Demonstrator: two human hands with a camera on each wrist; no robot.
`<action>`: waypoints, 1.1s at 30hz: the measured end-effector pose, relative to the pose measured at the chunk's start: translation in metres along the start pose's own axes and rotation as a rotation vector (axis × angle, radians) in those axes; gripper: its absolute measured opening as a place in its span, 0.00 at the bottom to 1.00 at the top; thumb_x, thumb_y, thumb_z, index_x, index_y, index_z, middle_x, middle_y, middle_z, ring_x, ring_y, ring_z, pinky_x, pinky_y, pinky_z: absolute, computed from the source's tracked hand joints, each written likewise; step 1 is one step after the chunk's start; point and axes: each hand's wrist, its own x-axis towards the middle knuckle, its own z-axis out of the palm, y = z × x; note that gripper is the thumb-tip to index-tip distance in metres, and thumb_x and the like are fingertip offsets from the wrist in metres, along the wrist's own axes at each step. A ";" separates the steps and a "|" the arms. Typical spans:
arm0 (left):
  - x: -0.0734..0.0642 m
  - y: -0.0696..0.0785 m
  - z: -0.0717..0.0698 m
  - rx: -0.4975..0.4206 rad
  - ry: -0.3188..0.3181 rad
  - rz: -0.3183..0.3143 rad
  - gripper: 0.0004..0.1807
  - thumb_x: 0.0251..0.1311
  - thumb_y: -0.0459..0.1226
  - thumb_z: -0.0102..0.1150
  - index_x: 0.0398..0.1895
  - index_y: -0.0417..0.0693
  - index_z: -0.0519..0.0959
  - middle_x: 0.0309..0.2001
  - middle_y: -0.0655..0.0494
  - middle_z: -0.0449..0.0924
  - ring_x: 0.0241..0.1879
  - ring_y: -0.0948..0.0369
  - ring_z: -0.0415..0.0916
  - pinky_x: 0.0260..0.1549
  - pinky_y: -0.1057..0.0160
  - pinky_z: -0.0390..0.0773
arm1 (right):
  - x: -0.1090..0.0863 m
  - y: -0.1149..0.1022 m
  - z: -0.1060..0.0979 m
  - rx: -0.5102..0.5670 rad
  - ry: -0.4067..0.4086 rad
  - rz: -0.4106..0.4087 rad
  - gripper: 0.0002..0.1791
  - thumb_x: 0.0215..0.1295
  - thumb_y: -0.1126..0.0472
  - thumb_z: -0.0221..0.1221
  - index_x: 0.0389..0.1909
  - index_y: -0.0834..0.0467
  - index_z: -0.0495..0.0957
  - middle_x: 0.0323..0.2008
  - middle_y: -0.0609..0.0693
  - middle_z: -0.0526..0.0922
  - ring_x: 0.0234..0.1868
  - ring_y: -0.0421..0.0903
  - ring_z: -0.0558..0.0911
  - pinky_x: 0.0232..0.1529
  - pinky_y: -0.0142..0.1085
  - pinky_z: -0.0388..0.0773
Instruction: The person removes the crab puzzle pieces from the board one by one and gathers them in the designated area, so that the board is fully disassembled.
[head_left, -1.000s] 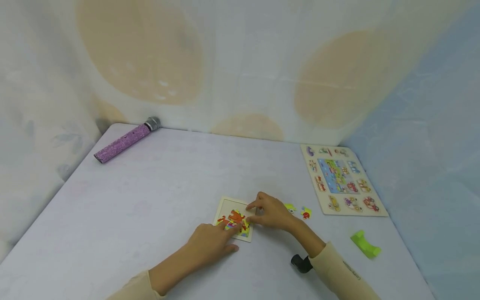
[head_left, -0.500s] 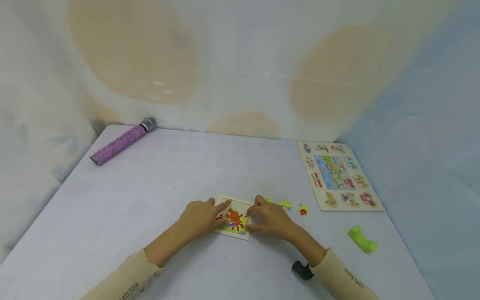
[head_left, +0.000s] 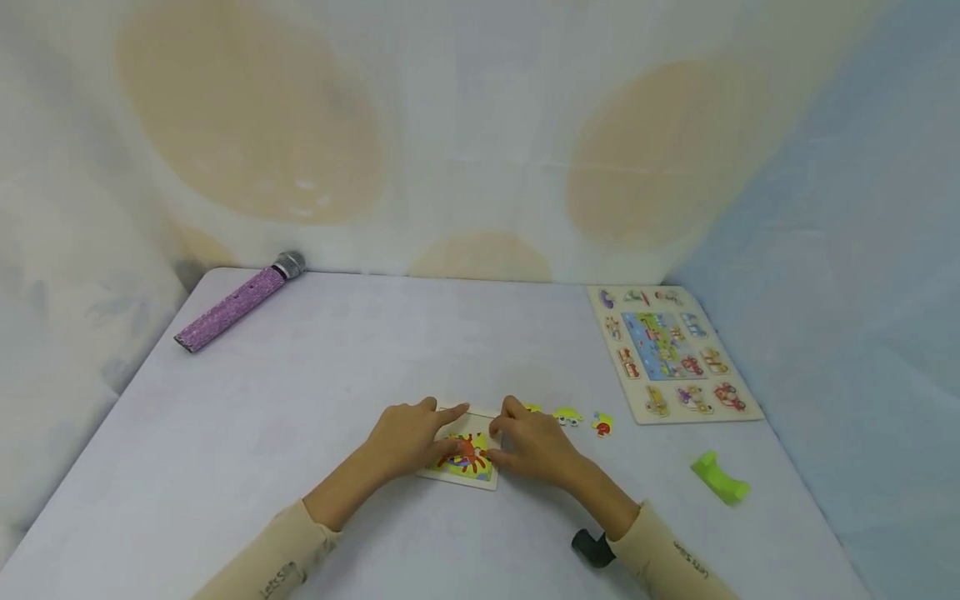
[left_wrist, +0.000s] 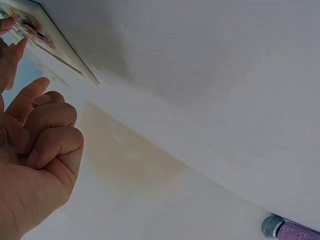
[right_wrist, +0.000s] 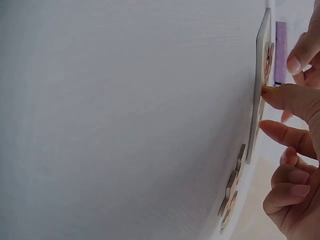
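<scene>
A small wooden jigsaw tray (head_left: 480,422) lies flat on the table, with a red crab picture on yellow pieces (head_left: 477,468). My left hand (head_left: 405,439) reaches over its left side, thumb across the picture and index finger stretched along the top. In the left wrist view, the other fingers of this hand (left_wrist: 47,135) are curled into the palm. At the tray's right edge is my right hand (head_left: 536,446). In the right wrist view, the thumb and index tips of this hand (right_wrist: 300,140) touch the tray (right_wrist: 259,55), set apart from each other.
Right of the tray lie loose puzzle pieces (head_left: 567,416), with a larger picture board (head_left: 637,406) beyond. A green curved block (head_left: 720,479) lies at right. A black object (head_left: 592,548) sits by my right sleeve. A purple microphone (head_left: 232,308) rests at back left.
My left hand has moved from the tray's lower edge up to its left side, its index finger now along the top. My right hand stays at the right edge. The head view has shifted slightly.
</scene>
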 end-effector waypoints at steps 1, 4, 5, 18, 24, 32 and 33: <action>0.001 -0.001 0.000 0.000 -0.001 -0.003 0.32 0.60 0.62 0.60 0.66 0.64 0.75 0.31 0.53 0.76 0.16 0.62 0.57 0.17 0.65 0.60 | 0.000 0.000 0.000 0.001 0.003 -0.011 0.18 0.56 0.47 0.72 0.42 0.52 0.84 0.34 0.42 0.68 0.22 0.34 0.64 0.23 0.25 0.63; 0.001 -0.002 0.000 -0.004 -0.006 -0.013 0.31 0.60 0.62 0.60 0.66 0.64 0.76 0.31 0.54 0.76 0.16 0.63 0.58 0.18 0.64 0.61 | 0.001 0.001 -0.001 0.003 0.005 -0.054 0.19 0.56 0.48 0.71 0.47 0.51 0.85 0.35 0.43 0.68 0.23 0.35 0.64 0.24 0.25 0.62; 0.000 -0.002 0.000 -0.010 -0.006 -0.013 0.31 0.59 0.61 0.61 0.65 0.64 0.76 0.31 0.54 0.75 0.16 0.62 0.59 0.18 0.64 0.62 | 0.001 0.002 -0.002 0.007 0.000 -0.066 0.18 0.57 0.49 0.71 0.47 0.50 0.85 0.35 0.43 0.68 0.23 0.35 0.64 0.24 0.25 0.62; 0.006 -0.010 0.008 -0.036 -0.110 -0.122 0.34 0.58 0.62 0.61 0.67 0.64 0.75 0.35 0.52 0.76 0.20 0.60 0.62 0.22 0.63 0.62 | 0.006 0.007 0.001 0.087 -0.052 0.042 0.16 0.55 0.48 0.70 0.40 0.54 0.84 0.35 0.42 0.68 0.27 0.36 0.68 0.29 0.27 0.66; -0.001 -0.013 0.012 -0.032 -0.085 -0.127 0.32 0.58 0.62 0.61 0.66 0.65 0.75 0.33 0.53 0.74 0.19 0.59 0.61 0.20 0.63 0.61 | 0.007 0.004 -0.002 0.102 -0.051 0.081 0.16 0.55 0.49 0.71 0.39 0.54 0.85 0.35 0.44 0.70 0.28 0.37 0.69 0.30 0.28 0.68; -0.008 -0.006 0.019 0.073 0.034 0.023 0.28 0.64 0.61 0.56 0.67 0.68 0.74 0.30 0.54 0.67 0.14 0.63 0.49 0.14 0.66 0.56 | 0.006 0.002 -0.003 0.100 -0.058 0.099 0.17 0.54 0.48 0.72 0.39 0.55 0.85 0.35 0.44 0.70 0.28 0.38 0.69 0.30 0.29 0.67; -0.007 -0.005 0.020 0.085 0.048 0.031 0.28 0.64 0.60 0.56 0.66 0.68 0.75 0.30 0.54 0.67 0.14 0.63 0.49 0.14 0.66 0.56 | 0.005 0.002 -0.003 0.098 -0.056 0.101 0.17 0.54 0.48 0.72 0.39 0.55 0.85 0.35 0.44 0.70 0.28 0.38 0.68 0.30 0.29 0.67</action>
